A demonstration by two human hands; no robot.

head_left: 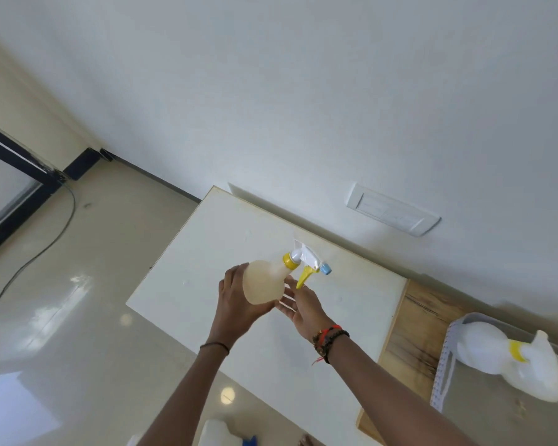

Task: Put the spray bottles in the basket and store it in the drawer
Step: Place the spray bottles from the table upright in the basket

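Both hands meet over the white table (207, 268), which serves as the landmark here. The left hand (236, 304) is wrapped around the base of a cloudy spray bottle (264, 281), fingers curled on its far side, holding it tilted above the middle of the table. The right hand (300, 304) sits just beside it with the palm open and fingers spread under the bottle's shoulder; whether it touches the bottle cannot be told. The bottle's yellow collar, yellow trigger and blue nozzle tip point toward the wall (303, 91) behind the table.

To the right of the table, on a wooden surface (409, 333), a white basket (446, 365) holds 1 other white spray bottle (496, 355) with a yellow collar, lying on its side. At the near edge of the table, another white container (216, 432) with a blue part is partly cut off by the frame. A wall switch plate (393, 209) is mounted above the table's far right corner. Left of the table, a black cable (29, 262) trails across the glossy floor (94, 284). Nothing lies between the held bottle and the basket.
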